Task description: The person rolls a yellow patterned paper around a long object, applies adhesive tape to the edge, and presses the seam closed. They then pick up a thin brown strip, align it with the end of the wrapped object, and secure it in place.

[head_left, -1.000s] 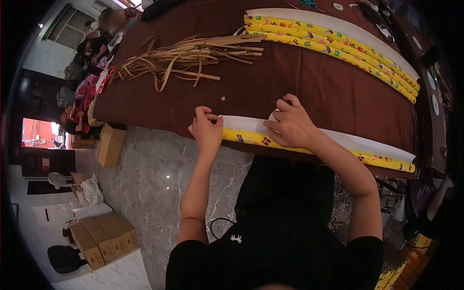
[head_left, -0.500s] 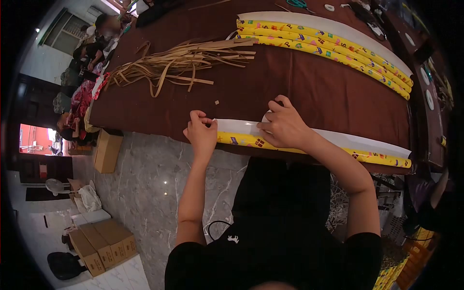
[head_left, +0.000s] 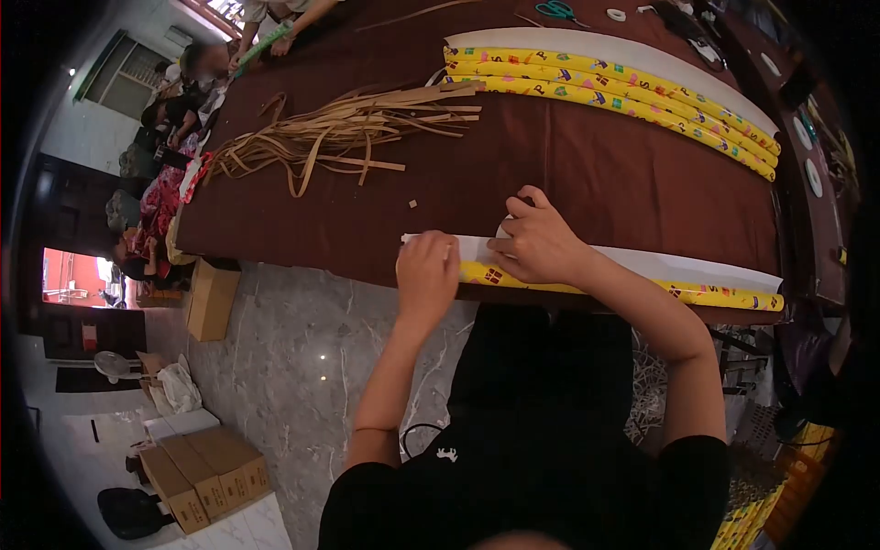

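Note:
A roll of yellow patterned wrapping paper (head_left: 715, 295) lies along the table's near edge, its white inner side showing along a flap. My left hand (head_left: 428, 273) is over the roll's left end, fingers together and bent around the paper; the fingertips' exact contact is hard to see. Just to its right, my right hand (head_left: 543, 240) is closed on a white round thing that looks like a tape roll (head_left: 503, 225), mostly hidden by the fingers. That hand rests at the white flap.
More yellow wrapping paper rolls (head_left: 605, 81) lie at the far right. A bundle of brown paper strips (head_left: 321, 133) is at the left. Teal scissors (head_left: 555, 10) and a white tape roll (head_left: 616, 15) lie at the back. Another person's hands (head_left: 282, 37) hold a green strip at the far left edge.
My left hand has moved right and down from beside the paper's left end onto it. My right hand has barely moved. Another person's arms have come into view at the far edge.

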Demonstrator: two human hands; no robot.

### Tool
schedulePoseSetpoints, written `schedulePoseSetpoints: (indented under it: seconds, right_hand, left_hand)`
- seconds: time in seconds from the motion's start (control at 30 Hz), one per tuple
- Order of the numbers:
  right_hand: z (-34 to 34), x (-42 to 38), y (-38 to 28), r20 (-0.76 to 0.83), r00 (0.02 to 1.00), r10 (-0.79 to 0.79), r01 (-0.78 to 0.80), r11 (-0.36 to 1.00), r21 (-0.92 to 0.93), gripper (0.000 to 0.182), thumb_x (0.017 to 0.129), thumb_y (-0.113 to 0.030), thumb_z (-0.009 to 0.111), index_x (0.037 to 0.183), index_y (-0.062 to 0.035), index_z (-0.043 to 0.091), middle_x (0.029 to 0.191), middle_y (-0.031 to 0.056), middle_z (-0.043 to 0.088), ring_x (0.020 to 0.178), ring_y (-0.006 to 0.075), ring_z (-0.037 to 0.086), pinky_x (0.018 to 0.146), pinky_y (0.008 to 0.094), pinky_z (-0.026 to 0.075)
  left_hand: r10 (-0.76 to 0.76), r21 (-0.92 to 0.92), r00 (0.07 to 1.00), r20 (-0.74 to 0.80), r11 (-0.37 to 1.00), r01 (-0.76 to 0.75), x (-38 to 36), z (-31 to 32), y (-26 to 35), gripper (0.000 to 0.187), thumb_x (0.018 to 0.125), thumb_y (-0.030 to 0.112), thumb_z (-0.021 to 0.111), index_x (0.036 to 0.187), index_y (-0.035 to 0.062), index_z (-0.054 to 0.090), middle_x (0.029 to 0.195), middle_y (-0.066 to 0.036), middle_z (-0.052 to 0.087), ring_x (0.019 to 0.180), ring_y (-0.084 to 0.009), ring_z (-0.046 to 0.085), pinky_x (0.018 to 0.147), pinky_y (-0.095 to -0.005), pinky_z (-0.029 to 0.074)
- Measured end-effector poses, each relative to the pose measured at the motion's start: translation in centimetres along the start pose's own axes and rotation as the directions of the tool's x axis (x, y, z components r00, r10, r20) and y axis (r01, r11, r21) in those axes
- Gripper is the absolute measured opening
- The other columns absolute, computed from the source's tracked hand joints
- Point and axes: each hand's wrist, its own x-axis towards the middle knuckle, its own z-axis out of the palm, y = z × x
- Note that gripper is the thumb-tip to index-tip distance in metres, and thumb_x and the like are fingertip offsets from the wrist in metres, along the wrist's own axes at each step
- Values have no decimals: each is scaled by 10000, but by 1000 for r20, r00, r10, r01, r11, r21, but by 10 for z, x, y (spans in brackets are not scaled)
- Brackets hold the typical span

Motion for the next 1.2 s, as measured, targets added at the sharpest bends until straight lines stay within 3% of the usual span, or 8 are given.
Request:
schedulePoseSetpoints:
  seconds: [0.03, 0.07, 0.37, 0.53, 0.73, 0.8, 0.93, 1.2]
  right_hand:
    - [0, 0, 0, 10, 1000, -3, 3, 1000, 2, 140, 762, -240, 691, 818, -130, 756, 655, 16, 583, 829, 218, 510, 963, 437, 354]
    - [0, 0, 0, 13, 1000, 0, 0, 1000, 0, 140, 762, -240, 691, 818, -130, 756, 655, 16, 583, 829, 218, 510, 963, 437, 354]
    - [-8, -1, 1, -72, 997, -29, 25, 998, -55, 257, 794, -308, 707, 930, -90, 714, 582, 14, 539, 832, 211, 516, 998, 467, 345]
    - [-77, -9, 7, -2, 981, 193, -193, 980, -53, 351, 770, -320, 765, 982, -82, 617, 616, 44, 593, 819, 236, 550, 981, 443, 351]
    - [-167, -74, 13, 35, 827, 561, -557, 826, -87, 289, 766, -284, 798, 905, -90, 636, 722, 41, 595, 848, 258, 537, 962, 413, 322]
    - [-183, -102, 12, -66, 691, 719, -717, 671, -188, 282, 771, -284, 795, 905, -88, 643, 747, 51, 568, 873, 250, 525, 975, 411, 305]
    - [-186, -150, 10, -86, 576, 813, -802, 542, -250, 327, 775, -324, 791, 896, -63, 637, 731, 56, 529, 797, 247, 517, 927, 404, 319]
    - [-145, -172, 7, -193, 664, 723, -708, 524, -474, 381, 724, -311, 804, 892, -60, 571, 677, 59, 608, 817, 263, 551, 892, 440, 340]
  left_hand:
    - [95, -93, 995, 18, 991, -93, -3, 7, 9, 93, 842, 85, 632, 913, 39, 592, 968, -93, 613, 927, -293, 574, 835, -436, 444]
    - [135, -38, 990, -38, 990, -136, -7, 14, 20, 137, 843, 99, 619, 958, 24, 607, 1012, -105, 621, 980, -296, 584, 876, -436, 456]
    - [165, 84, 986, -24, 983, -162, -15, 29, 19, 223, 849, 159, 608, 1018, 19, 649, 1088, -104, 641, 1043, -279, 593, 887, -396, 464]
    - [149, 97, 989, -17, 984, -146, -14, 26, 21, 240, 841, 177, 614, 1029, 38, 665, 1112, -98, 646, 1065, -270, 594, 886, -395, 464]
    - [150, 129, 989, -9, 981, -148, -19, 31, 15, 287, 840, 207, 609, 1067, 44, 672, 1139, -89, 635, 1085, -277, 586, 911, -418, 455]
    - [149, 134, 989, 2, 980, -148, -19, 32, 15, 291, 846, 204, 603, 1074, 36, 670, 1140, -96, 636, 1087, -283, 584, 918, -421, 453]
    - [142, 120, 990, 18, 982, -143, -19, 30, 15, 286, 863, 197, 589, 1081, 29, 668, 1142, -109, 636, 1100, -290, 579, 927, -429, 451]
    - [137, 155, 988, 70, 977, -146, -23, 31, 13, 309, 891, 187, 559, 1141, 32, 653, 1195, -114, 615, 1143, -300, 562, 957, -438, 435]
